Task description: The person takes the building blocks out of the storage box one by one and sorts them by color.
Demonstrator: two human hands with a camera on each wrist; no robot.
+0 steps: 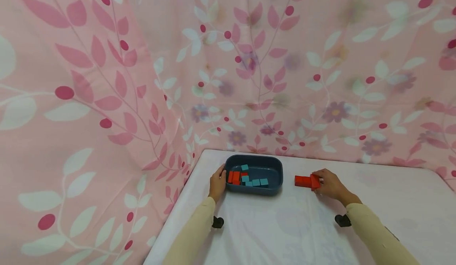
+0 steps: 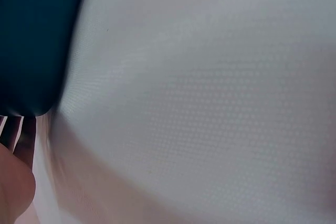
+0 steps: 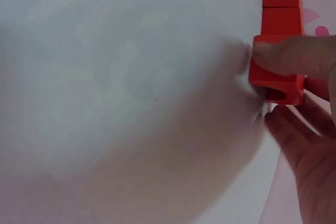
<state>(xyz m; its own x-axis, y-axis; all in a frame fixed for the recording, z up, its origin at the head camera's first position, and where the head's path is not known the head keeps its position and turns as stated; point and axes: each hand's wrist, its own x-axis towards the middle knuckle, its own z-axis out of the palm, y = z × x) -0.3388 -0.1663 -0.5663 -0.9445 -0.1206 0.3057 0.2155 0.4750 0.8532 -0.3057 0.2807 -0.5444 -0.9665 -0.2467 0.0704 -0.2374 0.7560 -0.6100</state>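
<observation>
Just left of the right hand [image 1: 330, 184], which pinches one red block [image 1: 315, 181], two other red blocks [image 1: 302, 181] align; the left hand [image 1: 217, 183] touches a tray [image 1: 254, 190], grip unclear, containing at least five teal blocks [image 1: 264, 182].

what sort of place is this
Probably a curtained-off indoor corner set up for tabletop handling, though the room beyond is hidden: pink leaf-patterned fabric surrounds it, with a white-covered table bearing a dark blue tray of small blocks.
</observation>
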